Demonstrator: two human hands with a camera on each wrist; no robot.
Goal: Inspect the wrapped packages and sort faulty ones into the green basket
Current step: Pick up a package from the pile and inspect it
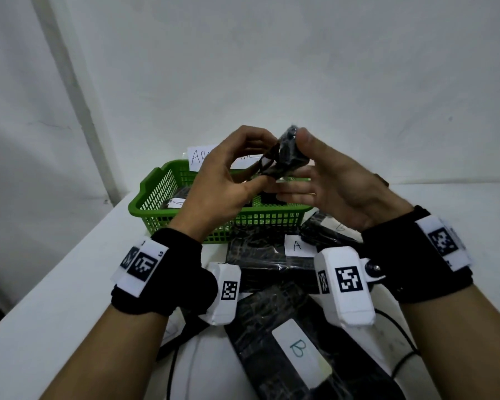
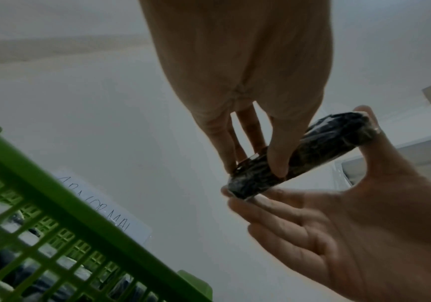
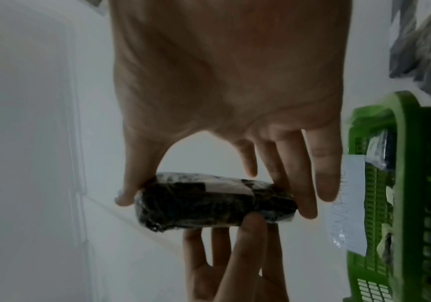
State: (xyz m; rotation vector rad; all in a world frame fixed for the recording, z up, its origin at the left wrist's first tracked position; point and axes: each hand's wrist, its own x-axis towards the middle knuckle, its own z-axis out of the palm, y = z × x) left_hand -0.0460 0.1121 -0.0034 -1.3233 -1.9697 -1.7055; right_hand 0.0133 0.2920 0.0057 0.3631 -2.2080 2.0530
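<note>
Now held above the green plastic lattice basket [image 1: 168,197] by left hand [image 1: 228,180] and right hand [image 1: 338,186], pinching the small black film-wrapped package [image 1: 286,153] at fingertips only; could slip from glossy film and fall in unjudged.

We read a handwritten "A" on a small white paper label [image 1: 298,245] stuck to a black plastic-wrapped package [image 1: 260,255] lying on the white desk [image 1: 70,298]. A green "B" stands on the white label [image 1: 298,346] of another black wrapped package [image 1: 260,342] nearer us. Behind the green plastic lattice basket [image 1: 162,186], a white paper sign [image 2: 105,208] shows handwritten letters, partly hidden; in the left wrist view we make out "ABNORMAL", blurred.
</note>
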